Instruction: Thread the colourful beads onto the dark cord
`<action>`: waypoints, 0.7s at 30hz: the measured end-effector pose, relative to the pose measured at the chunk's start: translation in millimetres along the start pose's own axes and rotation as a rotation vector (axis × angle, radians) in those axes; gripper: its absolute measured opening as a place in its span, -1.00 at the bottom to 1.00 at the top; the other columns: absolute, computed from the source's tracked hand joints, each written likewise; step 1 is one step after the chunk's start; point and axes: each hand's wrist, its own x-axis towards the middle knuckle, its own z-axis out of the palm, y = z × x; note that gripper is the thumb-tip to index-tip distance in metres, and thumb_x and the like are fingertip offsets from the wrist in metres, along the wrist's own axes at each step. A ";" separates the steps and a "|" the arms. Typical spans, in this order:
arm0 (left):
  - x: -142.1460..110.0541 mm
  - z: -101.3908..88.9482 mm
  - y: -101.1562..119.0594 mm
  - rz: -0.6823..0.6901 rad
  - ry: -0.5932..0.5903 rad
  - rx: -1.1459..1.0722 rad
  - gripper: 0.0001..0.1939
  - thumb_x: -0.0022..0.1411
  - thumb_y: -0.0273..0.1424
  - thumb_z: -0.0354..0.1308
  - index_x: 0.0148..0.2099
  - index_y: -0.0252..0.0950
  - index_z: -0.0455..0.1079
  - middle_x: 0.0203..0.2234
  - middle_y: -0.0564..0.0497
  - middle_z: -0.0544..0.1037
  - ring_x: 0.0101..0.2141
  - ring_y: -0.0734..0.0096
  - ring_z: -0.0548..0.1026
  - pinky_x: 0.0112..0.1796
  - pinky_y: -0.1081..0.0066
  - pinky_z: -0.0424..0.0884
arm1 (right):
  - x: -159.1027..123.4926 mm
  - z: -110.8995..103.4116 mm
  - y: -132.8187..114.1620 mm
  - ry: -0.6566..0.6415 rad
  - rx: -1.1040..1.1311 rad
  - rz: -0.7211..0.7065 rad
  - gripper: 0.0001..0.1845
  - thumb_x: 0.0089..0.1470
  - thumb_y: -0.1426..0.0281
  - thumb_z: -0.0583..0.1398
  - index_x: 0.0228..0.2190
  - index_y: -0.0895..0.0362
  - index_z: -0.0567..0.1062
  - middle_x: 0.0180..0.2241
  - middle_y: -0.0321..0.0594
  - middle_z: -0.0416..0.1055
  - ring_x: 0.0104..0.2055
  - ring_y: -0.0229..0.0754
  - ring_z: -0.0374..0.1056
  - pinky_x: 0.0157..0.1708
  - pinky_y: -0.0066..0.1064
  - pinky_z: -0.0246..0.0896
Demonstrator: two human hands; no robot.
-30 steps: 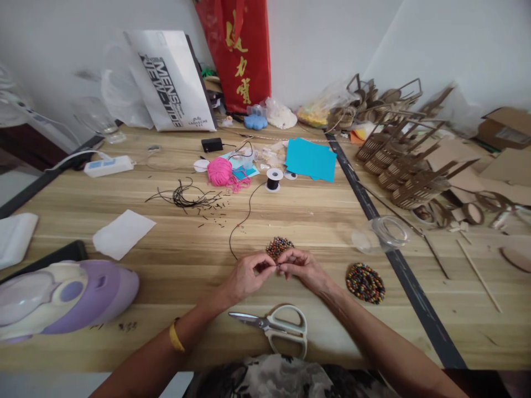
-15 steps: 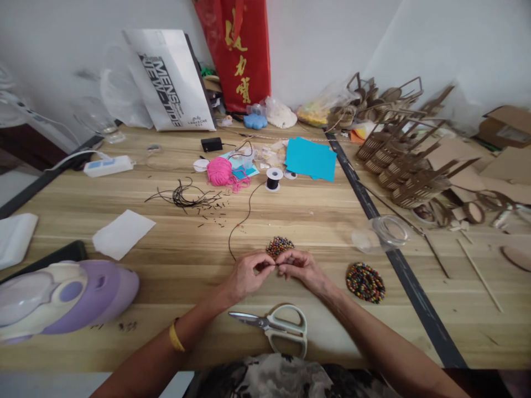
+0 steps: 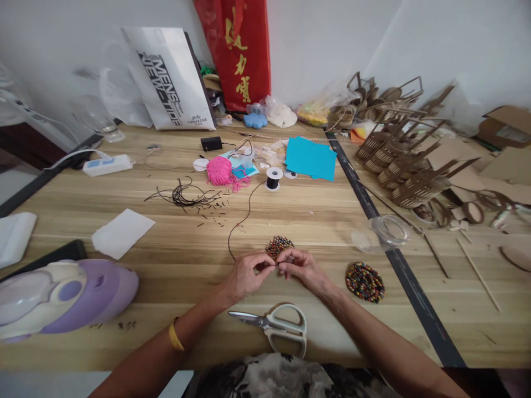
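Note:
My left hand (image 3: pixel 251 272) and my right hand (image 3: pixel 299 265) meet over the table, thumbs and forefingers pinched close together. Between the fingertips is a bit of black cord (image 3: pixel 229 243), which runs from under my left hand back to a spool (image 3: pixel 273 178). Whether a bead sits in the pinch is too small to make out. Just behind the fingers lies a heap of multicoloured beads (image 3: pixel 279 245), partly covered by my right hand. Scissors with white handles (image 3: pixel 286 327) rest in front of my hands. To the right is a coil of strung beads (image 3: pixel 365 282).
Cut black cords (image 3: pixel 182 194) and short snippets lie at left centre, near pink yarn (image 3: pixel 219 171). Blue sheets (image 3: pixel 311 158) lie behind the spool. Brown baskets (image 3: pixel 409 160) crowd the right side. A purple and cream device (image 3: pixel 78 298) stands at left, beside white paper (image 3: pixel 123 234).
Hardly anything differs. Both hands keep their pinch in the same place, and the whole view has shifted very slightly.

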 end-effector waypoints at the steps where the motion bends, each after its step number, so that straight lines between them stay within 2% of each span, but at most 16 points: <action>1: -0.1 0.2 -0.4 0.003 0.000 0.000 -0.89 0.15 -0.50 0.10 -0.39 -0.31 0.44 -0.50 0.01 0.53 -0.43 0.43 0.46 -0.33 0.47 0.34 | 0.1 0.1 0.0 0.006 0.001 0.000 -0.81 -0.07 0.32 0.34 -0.41 0.16 0.52 -0.58 -0.33 0.43 -0.58 -0.37 0.29 -0.58 -0.56 0.27; 21: -2.1 3.4 -5.1 0.038 0.020 0.052 -0.90 0.13 -0.53 0.11 -0.42 -0.34 0.43 -0.53 0.02 0.50 -0.47 0.47 0.42 -0.38 0.50 0.28 | -0.7 1.3 -3.1 -0.045 -0.048 -0.018 -0.79 -0.05 0.31 0.33 -0.39 0.18 0.49 -0.54 -0.32 0.41 -0.57 -0.38 0.29 -0.56 -0.56 0.27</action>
